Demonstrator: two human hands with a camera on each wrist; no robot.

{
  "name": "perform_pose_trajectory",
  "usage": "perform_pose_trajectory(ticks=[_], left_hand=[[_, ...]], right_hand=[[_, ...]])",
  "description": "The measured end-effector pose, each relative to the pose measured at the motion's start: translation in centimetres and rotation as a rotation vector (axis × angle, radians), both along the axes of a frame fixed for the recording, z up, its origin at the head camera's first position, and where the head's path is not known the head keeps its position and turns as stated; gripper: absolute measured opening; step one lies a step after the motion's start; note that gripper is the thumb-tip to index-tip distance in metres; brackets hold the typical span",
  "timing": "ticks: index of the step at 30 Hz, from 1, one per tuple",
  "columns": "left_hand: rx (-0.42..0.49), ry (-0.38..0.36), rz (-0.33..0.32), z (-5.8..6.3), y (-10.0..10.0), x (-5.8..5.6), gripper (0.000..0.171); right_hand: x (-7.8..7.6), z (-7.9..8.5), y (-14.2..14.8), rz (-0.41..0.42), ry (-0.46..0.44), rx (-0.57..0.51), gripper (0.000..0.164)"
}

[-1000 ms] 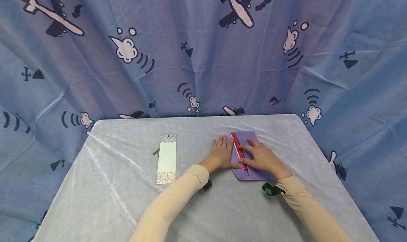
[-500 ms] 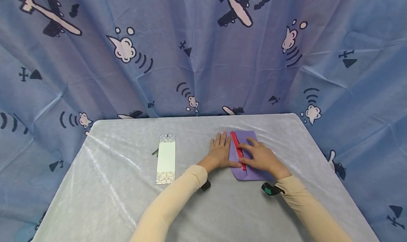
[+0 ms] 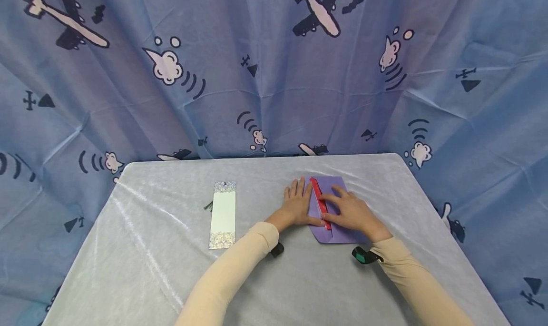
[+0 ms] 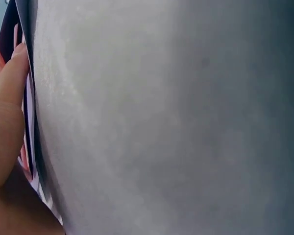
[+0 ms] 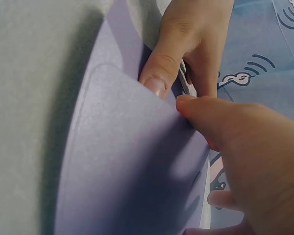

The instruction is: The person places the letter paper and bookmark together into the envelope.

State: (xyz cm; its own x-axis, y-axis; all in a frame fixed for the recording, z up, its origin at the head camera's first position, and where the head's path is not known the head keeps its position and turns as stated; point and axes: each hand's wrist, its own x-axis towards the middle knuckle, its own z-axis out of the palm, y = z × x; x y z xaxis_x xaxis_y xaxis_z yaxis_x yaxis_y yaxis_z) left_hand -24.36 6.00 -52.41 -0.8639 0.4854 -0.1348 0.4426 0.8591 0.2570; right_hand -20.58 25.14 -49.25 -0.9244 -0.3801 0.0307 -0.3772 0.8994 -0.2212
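Observation:
A purple paper envelope (image 3: 336,233) lies on the right half of the table, its upper panel raised along a slanting gap. A narrow red thing with a pale edge (image 3: 317,191) shows in that gap; the rest of it is hidden. My left hand (image 3: 294,207) lies on the envelope's left side, fingers spread and thumb reaching across to the red thing's lower end. My right hand (image 3: 351,211) has bent fingers at the raised panel's edge. Close up in the right wrist view, the right thumb (image 5: 206,112) meets that edge beside the left thumb (image 5: 159,78).
Left of the hands lies a pale bookmark (image 3: 223,212) with patterned ends and a dark tassel (image 3: 209,205). A light grey velvety cloth (image 3: 150,212) covers the table. A blue curtain (image 3: 265,69) printed with aeroplanes hangs behind the far edge.
My left hand has shifted slightly left, showing a little more of the envelope beside the red thing. The right hand stays nearly still.

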Motion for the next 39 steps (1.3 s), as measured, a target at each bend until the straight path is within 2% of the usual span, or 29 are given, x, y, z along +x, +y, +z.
perform_pose_trajectory(ticks=[17, 29, 39], left_hand=[[0.004, -0.069, 0.013, 0.6, 0.3, -0.7, 0.129], [-0.004, -0.072, 0.007, 0.9, 0.2, -1.1, 0.133], [-0.011, -0.068, -0.007, 0.6, 0.2, -1.3, 0.130]], right_hand=[[0.0, -0.2, 0.0, 0.007, 0.013, -0.017, 0.054], [-0.2, -0.3, 0.1, 0.017, 0.018, -0.022, 0.054], [-0.2, -0.3, 0.2, 0.008, 0.018, -0.018, 0.053]])
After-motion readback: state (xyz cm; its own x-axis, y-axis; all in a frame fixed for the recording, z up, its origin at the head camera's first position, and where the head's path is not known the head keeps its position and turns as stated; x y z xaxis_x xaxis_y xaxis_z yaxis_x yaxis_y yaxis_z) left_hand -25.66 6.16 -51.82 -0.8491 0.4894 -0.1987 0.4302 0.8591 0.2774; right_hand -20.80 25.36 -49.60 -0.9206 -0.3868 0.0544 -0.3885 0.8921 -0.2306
